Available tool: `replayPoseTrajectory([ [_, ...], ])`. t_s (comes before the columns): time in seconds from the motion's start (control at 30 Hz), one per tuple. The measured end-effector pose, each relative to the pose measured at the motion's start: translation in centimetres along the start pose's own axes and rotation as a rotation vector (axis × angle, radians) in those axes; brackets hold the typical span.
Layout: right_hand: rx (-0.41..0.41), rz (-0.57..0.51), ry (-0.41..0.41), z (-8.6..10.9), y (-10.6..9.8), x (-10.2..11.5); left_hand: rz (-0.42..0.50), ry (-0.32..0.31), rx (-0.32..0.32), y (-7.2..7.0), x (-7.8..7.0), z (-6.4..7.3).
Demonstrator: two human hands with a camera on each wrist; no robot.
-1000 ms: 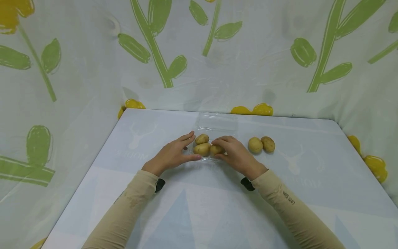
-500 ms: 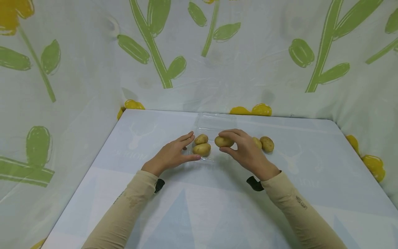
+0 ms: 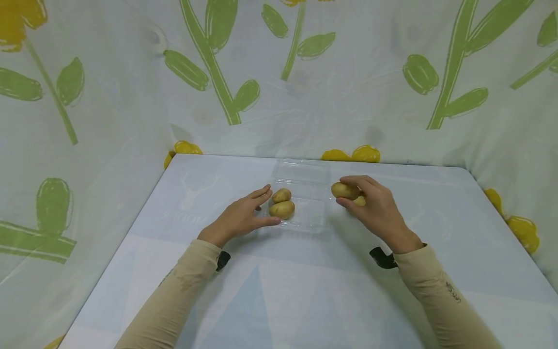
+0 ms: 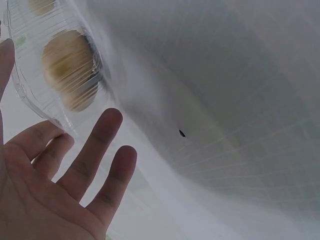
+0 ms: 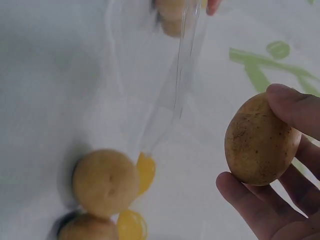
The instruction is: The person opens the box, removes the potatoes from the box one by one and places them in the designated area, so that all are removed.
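Observation:
A clear plastic clamshell box (image 3: 307, 213) lies on the table with its lid folded back. Two potatoes (image 3: 282, 210) sit at its left end. My left hand (image 3: 240, 218) spans that end with fingers extended, and in the left wrist view some fingertips touch the box's edge. To the right of the box, my right hand (image 3: 375, 208) pinches a potato (image 5: 260, 140) between thumb and fingers, above the table. Behind this hand a loose potato (image 3: 360, 200) shows only in part. The right wrist view has that one and another potato (image 5: 89, 229) side by side on the table.
The table (image 3: 279, 291) wears a white and pale blue cover. Behind it and at both sides hang light curtains (image 3: 348, 106) with green leaves and yellow flowers. A dark wrist camera (image 3: 383, 258) sits at the right cuff.
My right hand has lifted a potato out of the box and carried it to the right, now in front of the loose potatoes. The left hand has stayed at the box's left end.

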State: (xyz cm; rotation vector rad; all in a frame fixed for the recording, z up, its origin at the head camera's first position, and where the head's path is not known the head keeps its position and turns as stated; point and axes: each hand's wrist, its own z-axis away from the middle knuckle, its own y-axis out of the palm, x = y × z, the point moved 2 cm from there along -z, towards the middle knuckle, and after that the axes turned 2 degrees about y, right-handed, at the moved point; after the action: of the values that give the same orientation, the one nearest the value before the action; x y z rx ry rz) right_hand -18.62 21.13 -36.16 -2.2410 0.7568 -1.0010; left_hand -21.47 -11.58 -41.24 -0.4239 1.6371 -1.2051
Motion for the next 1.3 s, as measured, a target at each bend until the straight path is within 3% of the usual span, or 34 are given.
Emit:
replayPoseTrajectory([
  [0.43,-0.065,0.044,0.091,1.8,-3.9,-3.4,-0.004,-0.004,0.001,-0.1,-0.1,0.0],
  [0.8,-0.100,0.066,0.186,3.0,-5.8,-6.3,0.005,-0.008,0.000,0.0,0.0,0.1],
  [1.03,-0.044,0.073,0.347,3.6,-6.2,-8.3,0.006,-0.005,-0.001,-0.1,-0.1,0.1],
  [1.3,0.015,0.105,0.414,3.9,-6.3,-9.7,0.004,-0.007,0.002,-0.1,0.0,0.0],
])
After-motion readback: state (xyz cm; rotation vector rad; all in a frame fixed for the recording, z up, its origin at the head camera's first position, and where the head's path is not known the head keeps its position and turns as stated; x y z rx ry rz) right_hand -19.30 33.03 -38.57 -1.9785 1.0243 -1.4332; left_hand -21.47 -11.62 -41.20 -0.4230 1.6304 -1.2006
